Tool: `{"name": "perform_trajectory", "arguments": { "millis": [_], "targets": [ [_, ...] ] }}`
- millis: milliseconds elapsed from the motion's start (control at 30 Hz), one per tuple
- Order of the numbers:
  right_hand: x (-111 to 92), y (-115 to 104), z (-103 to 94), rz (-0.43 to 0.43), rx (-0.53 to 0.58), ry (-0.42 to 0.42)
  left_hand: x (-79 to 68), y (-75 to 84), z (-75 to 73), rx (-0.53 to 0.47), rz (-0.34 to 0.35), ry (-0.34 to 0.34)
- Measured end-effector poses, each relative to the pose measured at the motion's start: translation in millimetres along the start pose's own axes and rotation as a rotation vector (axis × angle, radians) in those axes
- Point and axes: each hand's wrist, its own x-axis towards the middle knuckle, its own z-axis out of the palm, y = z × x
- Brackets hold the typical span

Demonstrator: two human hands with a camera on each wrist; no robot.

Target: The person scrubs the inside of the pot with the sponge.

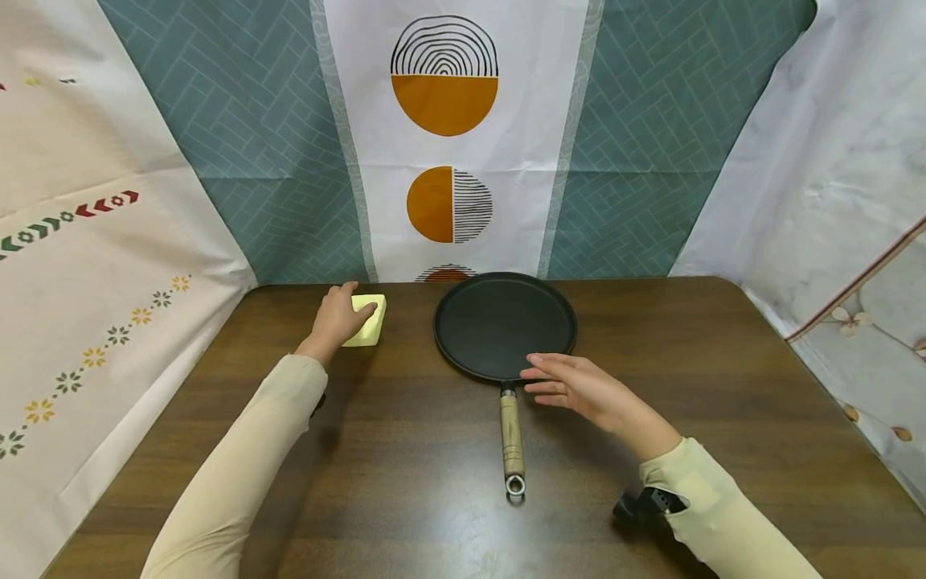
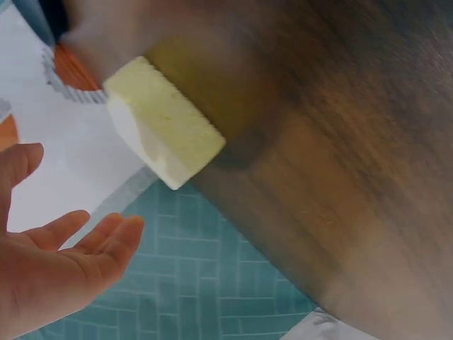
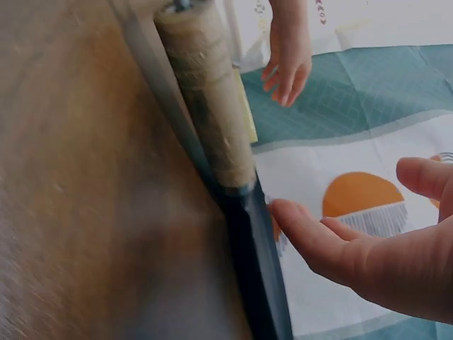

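Note:
A pale yellow sponge (image 1: 370,331), shaped like a block, stands on the table's far left side. My left hand (image 1: 338,316) is over it with fingers spread; the left wrist view shows a gap between these fingers and the sponge (image 2: 166,120). Right of the sponge lies a flat black pan (image 1: 499,322), its wooden handle (image 1: 510,434) pointing toward me. My right hand (image 1: 579,386) hovers by the pan's near right edge, fingers extended and nothing in them. In the right wrist view, its fingertips overlap the pan's edge close to the handle (image 3: 212,99).
The brown wooden table (image 1: 405,482) ends at a patterned teal and white cloth (image 1: 470,153) hanging behind it. A cream cloth (image 1: 94,305) hangs along the left side, a pale floral one (image 1: 810,209) along the right. A black wrist device (image 1: 647,505) is strapped to my right sleeve.

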Motion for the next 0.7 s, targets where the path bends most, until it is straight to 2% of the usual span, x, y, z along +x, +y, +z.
{"name": "perform_trajectory", "arguments": {
  "millis": [133,300,700],
  "targets": [
    [3,7,4.8,0.034,0.024,0.003,4.8,-7.4,5.4,0.032,-0.027,-0.044],
    [7,14,9.8,0.073,0.043,0.03,8.7,-15.0,13.0,0.073,-0.031,-0.064],
    [9,27,21.5,0.131,0.08,0.068,8.0,-15.7,20.9,0.095,-0.046,-0.094]
  ]
}}
